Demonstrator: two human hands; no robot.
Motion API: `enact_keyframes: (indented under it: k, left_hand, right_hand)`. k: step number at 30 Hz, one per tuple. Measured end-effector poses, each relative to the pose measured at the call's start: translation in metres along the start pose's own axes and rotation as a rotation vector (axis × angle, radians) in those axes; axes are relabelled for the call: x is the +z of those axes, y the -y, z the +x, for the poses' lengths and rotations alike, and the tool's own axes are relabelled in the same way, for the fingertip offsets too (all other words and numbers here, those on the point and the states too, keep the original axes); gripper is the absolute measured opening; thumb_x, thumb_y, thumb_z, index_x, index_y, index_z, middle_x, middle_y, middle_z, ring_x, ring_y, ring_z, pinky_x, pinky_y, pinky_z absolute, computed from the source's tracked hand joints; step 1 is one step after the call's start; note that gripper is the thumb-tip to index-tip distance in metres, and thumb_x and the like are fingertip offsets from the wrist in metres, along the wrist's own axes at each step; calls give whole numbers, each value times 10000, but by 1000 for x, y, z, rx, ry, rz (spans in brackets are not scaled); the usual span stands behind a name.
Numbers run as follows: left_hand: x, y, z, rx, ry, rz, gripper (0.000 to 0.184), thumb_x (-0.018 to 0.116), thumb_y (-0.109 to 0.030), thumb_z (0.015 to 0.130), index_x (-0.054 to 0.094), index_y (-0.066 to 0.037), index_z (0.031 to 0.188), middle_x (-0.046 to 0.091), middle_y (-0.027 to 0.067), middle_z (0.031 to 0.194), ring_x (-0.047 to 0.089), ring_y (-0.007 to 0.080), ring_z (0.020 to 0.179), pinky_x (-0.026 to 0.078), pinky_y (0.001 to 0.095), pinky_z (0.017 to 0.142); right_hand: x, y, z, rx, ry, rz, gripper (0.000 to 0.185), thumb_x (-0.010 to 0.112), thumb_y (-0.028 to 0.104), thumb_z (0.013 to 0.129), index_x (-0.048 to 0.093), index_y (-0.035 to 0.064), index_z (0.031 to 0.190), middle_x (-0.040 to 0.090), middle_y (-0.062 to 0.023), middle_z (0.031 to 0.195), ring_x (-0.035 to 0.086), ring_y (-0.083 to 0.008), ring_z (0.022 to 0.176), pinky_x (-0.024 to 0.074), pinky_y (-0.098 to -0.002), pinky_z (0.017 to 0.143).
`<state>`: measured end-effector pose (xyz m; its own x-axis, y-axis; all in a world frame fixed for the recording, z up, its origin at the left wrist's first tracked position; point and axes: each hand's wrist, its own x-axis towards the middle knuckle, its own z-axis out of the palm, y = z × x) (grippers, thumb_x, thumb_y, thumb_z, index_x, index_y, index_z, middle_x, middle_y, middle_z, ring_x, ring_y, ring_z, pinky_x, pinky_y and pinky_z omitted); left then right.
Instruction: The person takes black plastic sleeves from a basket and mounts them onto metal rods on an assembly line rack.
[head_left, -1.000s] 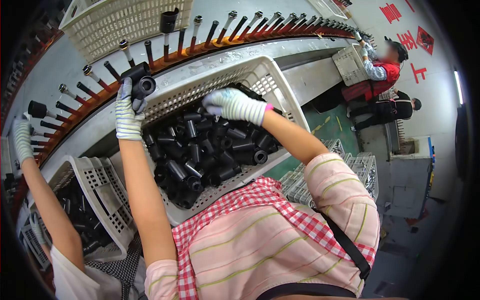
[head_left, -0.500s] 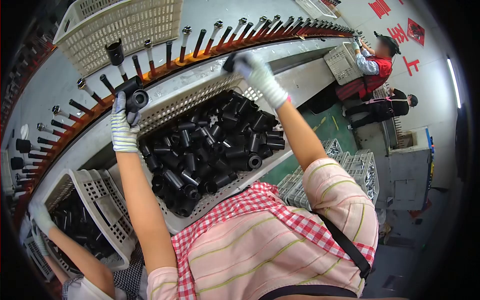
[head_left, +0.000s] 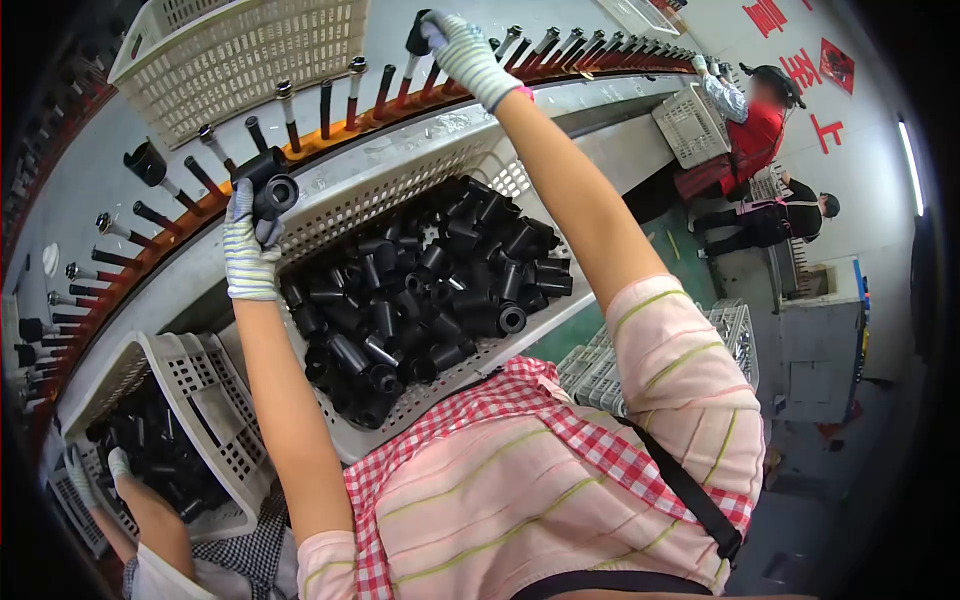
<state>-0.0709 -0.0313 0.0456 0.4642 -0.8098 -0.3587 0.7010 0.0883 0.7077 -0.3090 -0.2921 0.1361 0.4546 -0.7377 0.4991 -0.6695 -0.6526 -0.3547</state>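
Observation:
My left hand (head_left: 251, 250), in a striped knit glove, is closed around black hollow sleeves; at least two show, one black sleeve (head_left: 262, 170) lying above another with its round open end toward me. My right hand (head_left: 468, 58), gloved alike, reaches across the rail and pinches a single black sleeve (head_left: 418, 34) at the top of an upright post (head_left: 408, 78). The sleeve appears to be at the post's tip; whether it is seated cannot be made out. Below both hands, a pale perforated crate (head_left: 345, 232) holds a heap of black sleeves (head_left: 430, 290).
Posts with chrome or black tops line a curved orange rail (head_left: 318, 138). One carries a wide black cup (head_left: 146, 163). Another crate (head_left: 235, 85) stands beyond it. At lower left, a co-worker's gloved hand (head_left: 118, 462) is in a second crate (head_left: 195, 390). Two people stand farther right.
My right hand has moved up from over the crate to a post, carrying a black sleeve. The posts have shifted left along the rail. My left hand has hardly moved.

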Motion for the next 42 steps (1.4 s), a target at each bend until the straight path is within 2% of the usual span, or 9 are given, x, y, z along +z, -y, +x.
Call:
enact_keyframes:
  k: [2,6,10,12,15,23,32,38,42]
  left_hand:
    - [-3,0,0,5,29,-28,212,704,-310,803,585,-146,867,560,-26,668,349,44,387,273,187,350]
    - [-1,1,1,1,3,-51,188,707,-276,805,578,-158,875,568,-28,668,326,48,365,226,179,331]
    - [2,1,1,-8,-37,-47,180,701,-264,811,575,-152,876,563,-24,653,328,50,363,236,183,326]
    - [-1,1,2,-11,24,-34,182,699,-268,812,573,-152,877,565,-22,654,336,49,365,237,179,326]
    - [3,1,1,-4,-55,-14,181,694,-278,815,577,-153,874,570,-21,658,345,50,368,242,179,329]
    - [-2,1,0,-11,-46,-37,197,708,-277,803,574,-161,889,556,-23,648,340,57,370,251,186,335]
    - [7,-1,-5,-15,-103,-19,239,724,-291,787,562,-151,892,556,-18,651,342,57,361,267,189,334]
    - [-3,-2,-3,2,59,-39,247,723,-293,789,567,-146,914,563,-14,674,368,52,383,273,187,335]
    - [5,-4,-6,-5,-30,9,241,721,-285,791,561,-148,908,558,-7,657,356,57,365,270,184,332]
  right_hand:
    - [-1,16,-26,-195,-41,99,299,525,212,881,530,84,1151,623,-205,974,596,-363,917,480,-399,788]
    - [-11,44,-110,-383,65,247,265,582,128,818,567,58,1073,629,-173,952,608,-332,889,491,-371,795]
    - [-19,9,-190,-29,1129,-170,180,572,245,804,660,126,907,633,-116,884,612,-332,825,499,-391,758]
    - [-20,-7,-221,-90,1326,-546,228,539,286,812,676,187,965,625,-95,999,597,-304,922,466,-415,834]
    - [-20,-25,-255,-82,1431,-504,360,504,305,833,599,248,1175,501,-71,1270,458,-302,1179,295,-462,1028]
    - [6,-31,-253,90,1479,-347,534,470,384,865,416,163,1347,444,-140,1352,421,-336,1237,320,-440,1022]
    - [34,-35,-276,-86,971,-167,433,620,322,802,583,81,1159,586,-134,1098,538,-320,1037,412,-443,894]
    - [3,12,-224,-6,602,54,322,555,382,819,692,111,926,659,-122,896,576,-309,925,436,-423,832]
    - [-9,32,-202,216,837,271,394,533,410,860,667,47,931,637,-195,798,621,-336,802,479,-420,756]
